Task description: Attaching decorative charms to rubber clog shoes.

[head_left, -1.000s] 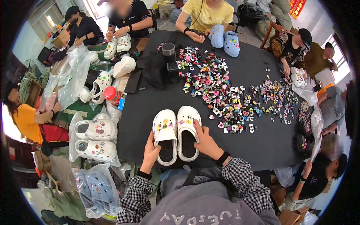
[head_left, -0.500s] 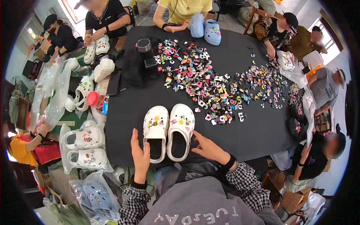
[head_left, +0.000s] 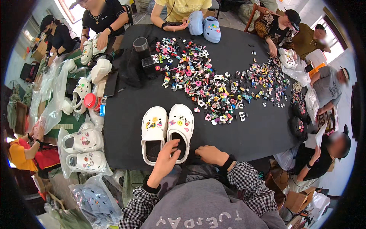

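Side by side on the black table (head_left: pixel 244 135) in front of me stand two white clogs, toes pointing away and several colourful charms on their tops. The left clog (head_left: pixel 154 119) has its dark insole showing. My left hand (head_left: pixel 164 160) reaches over the heel end of the right clog (head_left: pixel 180 118), fingers and thumb apart and nothing held; whether it touches the rim I cannot tell. Just right of that heel, my right hand (head_left: pixel 213 155) hovers with loosely bent fingers, apart from the clog and holding nothing.
A long heap of small charms (head_left: pixel 202 84) spreads beyond the clogs. Bagged white clogs (head_left: pixel 85 141) lie at the left, near a red-lidded jar (head_left: pixel 90 100). Across the table, a person has blue clogs (head_left: pixel 212 29). Dark clogs (head_left: pixel 298 128) sit at the right edge.
My left hand has moved right, from beside the left clog to over the right clog's heel. My right hand has drawn back from the right clog, its fingers more bent.
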Available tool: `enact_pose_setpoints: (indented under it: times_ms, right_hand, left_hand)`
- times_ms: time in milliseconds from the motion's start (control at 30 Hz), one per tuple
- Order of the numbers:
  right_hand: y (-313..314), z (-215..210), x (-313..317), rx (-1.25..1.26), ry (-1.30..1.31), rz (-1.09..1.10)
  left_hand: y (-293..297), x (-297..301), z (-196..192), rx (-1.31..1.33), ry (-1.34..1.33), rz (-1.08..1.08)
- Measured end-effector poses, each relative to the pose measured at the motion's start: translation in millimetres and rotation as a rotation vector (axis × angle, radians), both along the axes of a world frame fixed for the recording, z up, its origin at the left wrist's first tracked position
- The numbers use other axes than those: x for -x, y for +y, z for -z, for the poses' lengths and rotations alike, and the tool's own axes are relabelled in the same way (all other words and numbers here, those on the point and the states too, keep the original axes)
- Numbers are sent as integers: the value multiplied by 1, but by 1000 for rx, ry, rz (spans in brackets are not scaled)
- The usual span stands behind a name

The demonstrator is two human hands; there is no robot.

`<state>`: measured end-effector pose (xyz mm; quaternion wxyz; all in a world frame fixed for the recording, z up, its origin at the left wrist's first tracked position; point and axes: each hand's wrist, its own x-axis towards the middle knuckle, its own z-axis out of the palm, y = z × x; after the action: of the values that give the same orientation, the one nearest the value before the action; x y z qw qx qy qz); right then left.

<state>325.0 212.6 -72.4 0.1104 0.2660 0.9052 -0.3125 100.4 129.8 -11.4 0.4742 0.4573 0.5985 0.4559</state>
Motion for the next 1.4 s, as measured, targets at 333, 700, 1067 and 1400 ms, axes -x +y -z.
enact_pose_setpoints:
  times_ms: [333,700,1067,1400]
  right_hand:
    - [21,-33,-40,-44,-252,92]
    - [42,-73,22,-42,305,323]
    - [33,-68,50,4,365,408]
    - [13,-62,49,-47,445,87]
  left_hand:
    - [24,9,-16,-183,298,-159]
    - [50,0,5,-331,842,-47]
    - [8,-1,-6,-297,690,-21]
    - [-48,10,8,-202,677,164]
